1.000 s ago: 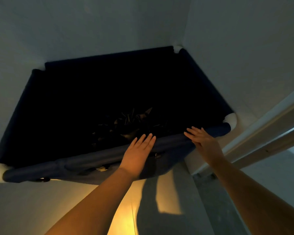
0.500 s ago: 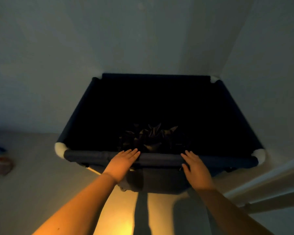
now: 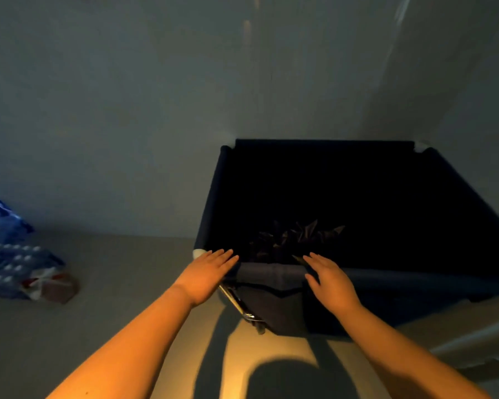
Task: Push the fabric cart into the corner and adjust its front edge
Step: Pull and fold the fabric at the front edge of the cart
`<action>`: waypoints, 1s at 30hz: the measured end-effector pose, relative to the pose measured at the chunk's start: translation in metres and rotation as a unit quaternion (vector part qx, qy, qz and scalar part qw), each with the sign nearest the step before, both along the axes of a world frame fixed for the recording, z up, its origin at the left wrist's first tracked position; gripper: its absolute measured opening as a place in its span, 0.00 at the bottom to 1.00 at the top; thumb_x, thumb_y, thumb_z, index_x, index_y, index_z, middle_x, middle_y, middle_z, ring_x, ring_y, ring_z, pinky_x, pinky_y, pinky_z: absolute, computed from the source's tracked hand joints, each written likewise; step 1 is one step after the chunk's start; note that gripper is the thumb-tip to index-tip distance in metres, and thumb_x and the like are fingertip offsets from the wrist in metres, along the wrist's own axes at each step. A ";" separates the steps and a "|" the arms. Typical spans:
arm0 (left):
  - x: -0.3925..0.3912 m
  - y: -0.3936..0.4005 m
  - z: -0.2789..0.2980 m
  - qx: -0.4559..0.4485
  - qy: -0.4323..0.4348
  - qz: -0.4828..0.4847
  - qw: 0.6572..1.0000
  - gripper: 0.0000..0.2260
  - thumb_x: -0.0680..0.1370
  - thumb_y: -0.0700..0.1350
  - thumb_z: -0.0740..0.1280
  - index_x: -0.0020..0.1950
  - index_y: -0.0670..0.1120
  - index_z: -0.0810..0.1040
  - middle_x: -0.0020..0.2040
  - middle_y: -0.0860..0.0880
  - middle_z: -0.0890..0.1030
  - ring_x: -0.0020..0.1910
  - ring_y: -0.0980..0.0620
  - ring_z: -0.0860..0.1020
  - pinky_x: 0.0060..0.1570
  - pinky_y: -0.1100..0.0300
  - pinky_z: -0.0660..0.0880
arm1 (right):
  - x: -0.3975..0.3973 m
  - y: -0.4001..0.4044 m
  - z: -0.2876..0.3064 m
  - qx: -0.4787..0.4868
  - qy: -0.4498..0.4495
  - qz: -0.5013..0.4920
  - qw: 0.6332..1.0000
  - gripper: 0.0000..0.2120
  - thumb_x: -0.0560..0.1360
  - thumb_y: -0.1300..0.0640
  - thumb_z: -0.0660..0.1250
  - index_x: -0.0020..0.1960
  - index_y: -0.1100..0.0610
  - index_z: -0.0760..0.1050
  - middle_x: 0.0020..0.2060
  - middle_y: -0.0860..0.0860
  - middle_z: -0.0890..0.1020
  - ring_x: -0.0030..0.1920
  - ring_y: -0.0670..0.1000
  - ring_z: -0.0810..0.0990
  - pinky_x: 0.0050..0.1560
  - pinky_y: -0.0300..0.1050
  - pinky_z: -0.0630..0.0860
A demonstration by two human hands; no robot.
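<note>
The fabric cart (image 3: 357, 214) is being held against the walls at 1 o'clock, apparently seated in the corner. Its front edge (image 3: 271, 274) is being pressed by the left hand (image 3: 206, 276) and right hand (image 3: 330, 280), both flat, fingers spread, nothing gripped. Risk: the soft rim could be pushed unevenly, so the cart could be skewed or the fabric bunched.

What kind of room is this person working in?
Probably a dim storage or laundry corner indoors: a dark fabric cart sits where two plain walls meet, and a blue patterned package lies on the bare floor.
</note>
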State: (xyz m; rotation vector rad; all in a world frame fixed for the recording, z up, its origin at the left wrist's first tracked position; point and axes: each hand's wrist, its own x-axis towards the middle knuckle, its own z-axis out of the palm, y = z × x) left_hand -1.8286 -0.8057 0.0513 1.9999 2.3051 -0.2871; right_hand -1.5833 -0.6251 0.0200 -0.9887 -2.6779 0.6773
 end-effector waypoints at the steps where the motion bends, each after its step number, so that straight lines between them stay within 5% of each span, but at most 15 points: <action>1: -0.012 -0.009 0.000 -0.007 0.004 -0.008 1.000 0.24 0.82 0.42 0.53 0.76 0.49 0.48 0.78 0.45 0.52 0.76 0.46 0.53 0.73 0.54 0.50 | -0.009 -0.010 -0.002 -0.007 0.009 -0.018 1.000 0.22 0.78 0.56 0.63 0.71 0.56 0.65 0.71 0.54 0.67 0.71 0.53 0.63 0.69 0.44 0.60; 13: -0.068 -0.028 -0.007 -0.023 -0.031 -0.021 0.999 0.25 0.81 0.44 0.56 0.76 0.47 0.50 0.78 0.44 0.53 0.75 0.46 0.54 0.73 0.53 0.52 | -0.059 -0.060 -0.003 0.005 -0.014 -0.029 0.999 0.20 0.77 0.56 0.64 0.69 0.58 0.68 0.67 0.55 0.71 0.67 0.55 0.67 0.66 0.48 0.66; 30: -0.022 0.035 -0.019 -0.056 -0.078 -0.112 0.989 0.22 0.82 0.42 0.53 0.76 0.48 0.53 0.77 0.46 0.55 0.75 0.46 0.55 0.72 0.53 0.53 | -0.056 -0.031 -0.007 -0.013 -0.023 -0.048 0.999 0.17 0.76 0.59 0.65 0.65 0.58 0.72 0.60 0.56 0.75 0.62 0.56 0.71 0.60 0.49 0.71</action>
